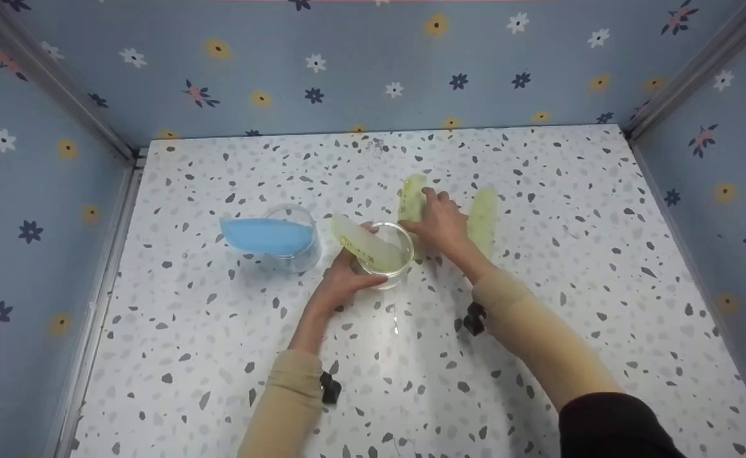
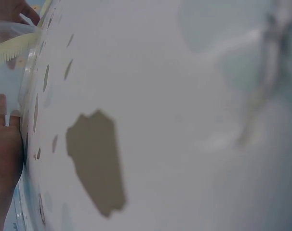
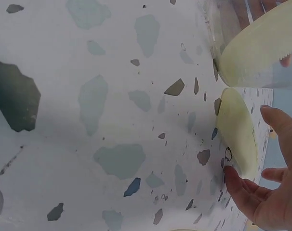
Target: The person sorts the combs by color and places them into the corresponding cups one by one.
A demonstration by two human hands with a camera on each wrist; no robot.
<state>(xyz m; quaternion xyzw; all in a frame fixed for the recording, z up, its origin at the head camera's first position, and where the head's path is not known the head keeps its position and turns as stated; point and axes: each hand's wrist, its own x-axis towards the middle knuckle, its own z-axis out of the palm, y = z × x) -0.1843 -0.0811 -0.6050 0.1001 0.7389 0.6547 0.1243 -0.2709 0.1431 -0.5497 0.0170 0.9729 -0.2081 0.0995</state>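
My left hand [image 1: 340, 283] grips a clear plastic cup [image 1: 403, 238], thumb on the near side and fingers round the far side. A pale yellow comb [image 1: 373, 248] leans inside that cup, its teeth visible in the left wrist view [image 2: 13, 50]. Just right of the cup, a second pale yellow comb [image 1: 412, 198] lies flat on the table. My right hand [image 1: 444, 222] spreads over this comb, thumb and fingers at its edges, the thumb apart from it in the right wrist view. A third pale yellow comb [image 1: 482, 219] lies to the right of that hand.
Another clear cup [image 1: 303, 257] stands left of my left hand, with a blue comb [image 1: 265, 235] leaning in it and sticking out to the left. Flower-patterned walls [image 1: 360, 76] border the speckled white table [image 1: 570, 267] at the back and sides.
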